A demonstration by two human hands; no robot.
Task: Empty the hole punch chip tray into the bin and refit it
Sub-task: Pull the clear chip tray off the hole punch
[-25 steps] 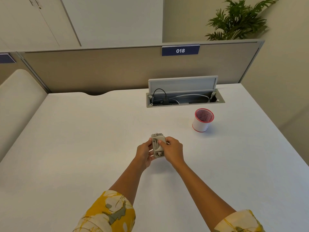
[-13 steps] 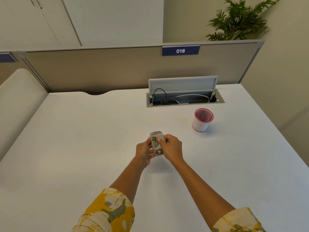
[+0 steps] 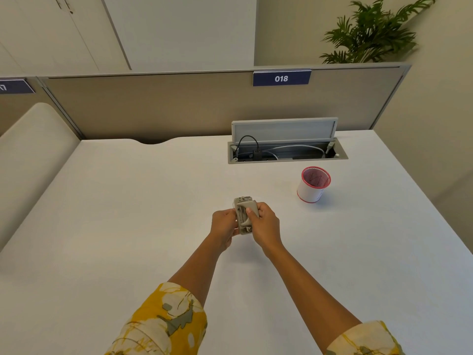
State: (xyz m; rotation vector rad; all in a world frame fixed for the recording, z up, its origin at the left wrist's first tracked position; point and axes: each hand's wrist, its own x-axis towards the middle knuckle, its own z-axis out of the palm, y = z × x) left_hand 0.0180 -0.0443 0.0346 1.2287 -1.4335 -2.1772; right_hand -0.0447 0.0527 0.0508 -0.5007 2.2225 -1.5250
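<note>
A small grey metal hole punch (image 3: 243, 216) is held between both hands just above the middle of the white desk (image 3: 128, 213). My left hand (image 3: 223, 226) grips its left side. My right hand (image 3: 265, 224) wraps its right side, thumb lying across the top handle. The chip tray under the punch is hidden by my fingers. The bin (image 3: 312, 184), a small white cylinder with a red rim and red mesh inside, stands upright to the right and further back, apart from my hands.
An open cable box (image 3: 285, 149) with a raised lid and cords sits at the back of the desk. A beige partition (image 3: 179, 106) with a blue "018" label closes off the far edge. A potted plant (image 3: 371, 32) rises behind it.
Both hands and the hole punch have stayed almost in place; only the grip has shifted slightly.
</note>
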